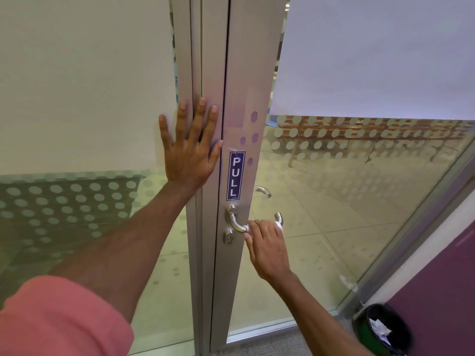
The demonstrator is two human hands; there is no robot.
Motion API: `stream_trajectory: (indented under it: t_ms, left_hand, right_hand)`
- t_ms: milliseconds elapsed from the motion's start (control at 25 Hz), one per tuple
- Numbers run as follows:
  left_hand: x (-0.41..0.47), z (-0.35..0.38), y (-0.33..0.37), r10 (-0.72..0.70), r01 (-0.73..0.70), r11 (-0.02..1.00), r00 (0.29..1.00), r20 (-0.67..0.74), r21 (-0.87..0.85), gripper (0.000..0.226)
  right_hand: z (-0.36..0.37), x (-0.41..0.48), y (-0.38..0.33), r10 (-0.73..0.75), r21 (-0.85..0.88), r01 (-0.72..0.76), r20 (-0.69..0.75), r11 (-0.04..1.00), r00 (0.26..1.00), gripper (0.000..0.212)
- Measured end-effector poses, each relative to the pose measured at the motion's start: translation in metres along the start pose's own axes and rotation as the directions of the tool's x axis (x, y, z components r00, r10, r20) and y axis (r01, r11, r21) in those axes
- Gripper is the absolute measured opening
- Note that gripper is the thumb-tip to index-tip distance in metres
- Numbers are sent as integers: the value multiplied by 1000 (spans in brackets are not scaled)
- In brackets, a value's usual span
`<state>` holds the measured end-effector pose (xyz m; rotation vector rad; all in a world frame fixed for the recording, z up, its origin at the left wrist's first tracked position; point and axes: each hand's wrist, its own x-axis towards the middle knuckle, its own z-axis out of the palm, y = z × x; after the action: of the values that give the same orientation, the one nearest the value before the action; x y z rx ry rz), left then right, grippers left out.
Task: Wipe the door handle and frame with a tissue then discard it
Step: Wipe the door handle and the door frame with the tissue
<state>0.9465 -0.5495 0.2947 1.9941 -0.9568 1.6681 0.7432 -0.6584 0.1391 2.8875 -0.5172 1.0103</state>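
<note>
Pressing flat against the grey aluminium door frame [203, 60], left hand [189, 150] with fingers spread apart and straight, palm across the seam between frame and frosted glass side panel [84, 86], pink sleeve [59, 319] at the shoulder. Curled around the brushed steel lever door handle [237, 224], right hand [267, 246], fingers together and clamped over a white tissue [279, 226] wrapped on the handle's bar; only a small edge of tissue peeking out beyond the knuckles. Just below the handle's base, a round steel keyhole [229, 238]. Above it, on the door stile, a blue vertical PULL sticker [235, 176]. At lower right, on the floor by the purple wall [437, 286], a black round waste bin [383, 330] with crumpled white paper inside.
</note>
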Motion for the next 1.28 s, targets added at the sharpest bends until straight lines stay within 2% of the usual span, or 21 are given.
stream_trajectory:
  t_ms: [120, 280, 440, 480, 600, 680, 760, 840, 1000, 1080, 1120, 1200, 1280]
  left_hand:
    - [1, 1, 0, 6, -6, 1000, 1000, -5, 5, 68]
    - [0, 2, 0, 8, -8, 1000, 1000, -17, -10, 67]
    - [0, 2, 1, 10, -10, 1000, 1000, -13, -9, 67]
    - [1, 1, 1, 7, -7, 1000, 1000, -11, -4, 68]
    - [1, 0, 0, 2, -2, 1000, 1000, 0, -8, 66]
    - [1, -1, 1, 1, -1, 1000, 1000, -8, 16, 66]
    - [2, 0, 0, 4, -4, 1000, 1000, -6, 13, 67]
    - [1, 0, 0, 10, -10, 1000, 1000, -13, 12, 67]
    - [1, -1, 1, 5, -5, 1000, 1000, -5, 24, 63]
    - [1, -2, 1, 5, -5, 999, 1000, -11, 40, 62]
    - [2, -2, 1, 5, -4, 999, 1000, -11, 37, 62]
    - [2, -2, 0, 4, -4, 1000, 1000, -13, 29, 64]
    - [2, -1, 1, 10, -9, 999, 1000, -21, 32, 67]
  right_hand:
    - [9, 6, 5, -6, -106, 3, -26, 994, 1000, 35]
    - [22, 12, -25, 116, -139, -127, -89, 982, 989, 36]
    - [42, 11, -58, 232, -122, -241, -85, 963, 969, 35]
    - [43, 10, -52, 201, -115, -209, -78, 971, 977, 36]
    - [34, -1, -1, -63, -124, 56, -55, 991, 997, 39]
    - [22, 1, 30, -140, -110, 134, -51, 985, 989, 45]
    - [18, 4, 33, -81, -60, 76, -86, 995, 993, 51]
    - [21, 3, 9, 19, -28, -22, -114, 999, 993, 46]
    - [43, 12, -55, 213, -71, -216, -54, 974, 976, 26]
    - [42, 16, -68, 272, -72, -271, 9, 960, 962, 34]
    - [38, 14, -63, 229, -64, -227, 22, 972, 973, 41]
    - [31, 4, -41, 30, -48, -31, -17, 998, 999, 49]
    - [19, 3, -14, -116, -25, 115, -24, 993, 993, 56]
